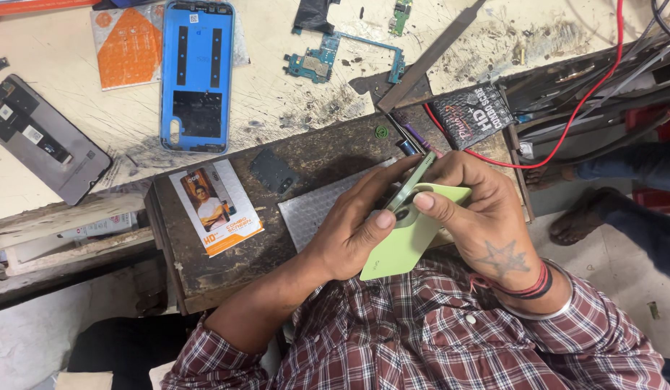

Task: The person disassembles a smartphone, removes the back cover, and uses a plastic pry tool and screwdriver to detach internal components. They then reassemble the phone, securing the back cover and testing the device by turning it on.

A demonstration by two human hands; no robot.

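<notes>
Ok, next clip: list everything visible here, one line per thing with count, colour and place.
green phone back cover: one, light green, held in both hands over the block
wooden block: one, dark brown, centre, in front of the person
metal plate: one, grey, textured, on the block under the hands
printed card: one, white and orange, on the block's left part
blue phone back cover: one, blue, inside up, on the bench at top
grey phone: one, grey, far left of the bench
circuit board: one, teal, top centre
metal file: one, grey, slanting at top right
red wire: one, red, right side
left hand: gripping the cover
right hand: gripping the cover
</notes>
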